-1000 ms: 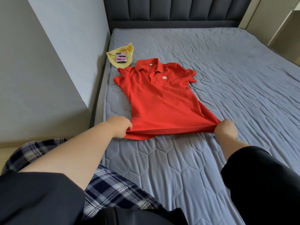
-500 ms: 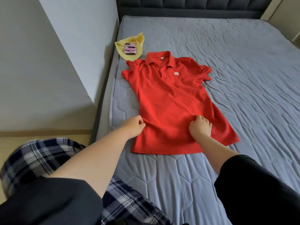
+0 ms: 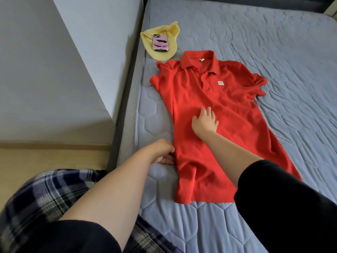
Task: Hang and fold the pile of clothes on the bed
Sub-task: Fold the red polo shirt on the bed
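Note:
A red polo shirt (image 3: 228, 99) lies face up and spread out on the grey-blue quilted mattress (image 3: 273, 42), collar toward the headboard. My right hand (image 3: 205, 122) rests flat on the shirt's middle, fingers spread and straight. At the shirt's left side seam, my left hand (image 3: 163, 153) lies on the mattress with its fingers touching the fabric edge; whether they pinch it is hidden by the hand itself.
A yellow cloth (image 3: 164, 50) with a pink-cased phone (image 3: 160, 42) on it lies near the mattress's left edge beyond the shirt. A grey wall (image 3: 63, 70) runs along the bed's left side. My plaid-clad leg (image 3: 36, 207) is at the lower left.
Both hands have left the shirt's hem. My right hand slid up onto the shirt's middle and flattened out. My left hand moved to the left side seam. The view moved closer.

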### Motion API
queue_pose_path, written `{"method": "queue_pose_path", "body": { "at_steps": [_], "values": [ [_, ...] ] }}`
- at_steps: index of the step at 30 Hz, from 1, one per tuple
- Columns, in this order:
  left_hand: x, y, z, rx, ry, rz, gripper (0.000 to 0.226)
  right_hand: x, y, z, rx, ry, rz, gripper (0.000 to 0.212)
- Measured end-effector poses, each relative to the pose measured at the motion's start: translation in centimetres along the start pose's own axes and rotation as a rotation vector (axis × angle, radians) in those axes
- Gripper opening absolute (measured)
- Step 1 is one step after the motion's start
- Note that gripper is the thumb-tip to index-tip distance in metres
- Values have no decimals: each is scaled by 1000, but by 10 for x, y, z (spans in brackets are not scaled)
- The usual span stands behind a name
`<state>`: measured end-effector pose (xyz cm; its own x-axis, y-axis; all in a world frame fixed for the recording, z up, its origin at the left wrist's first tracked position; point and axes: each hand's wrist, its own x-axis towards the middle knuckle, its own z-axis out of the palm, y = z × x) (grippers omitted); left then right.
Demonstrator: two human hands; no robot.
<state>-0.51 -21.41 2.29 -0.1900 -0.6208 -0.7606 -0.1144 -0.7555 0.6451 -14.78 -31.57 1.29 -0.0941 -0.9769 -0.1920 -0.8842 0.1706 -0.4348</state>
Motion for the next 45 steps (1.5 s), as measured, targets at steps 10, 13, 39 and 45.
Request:
{"method": "queue_pose_path", "body": {
  "at_steps": [10,13,39,45],
  "values": [
    [58,53,-18,-530,65,144,10,51,-15,10,96,-266,190,62],
    [65,56,-22,-623,144,93,9,53,-13,17,87,-250,218,63],
    [131,118,-97,-361,660,476,31,73,-23,82,-254,347,69,65],
    [133,128,-106,-692,752,347,23,74,-24,82,-239,367,60,67]
  ]
}}
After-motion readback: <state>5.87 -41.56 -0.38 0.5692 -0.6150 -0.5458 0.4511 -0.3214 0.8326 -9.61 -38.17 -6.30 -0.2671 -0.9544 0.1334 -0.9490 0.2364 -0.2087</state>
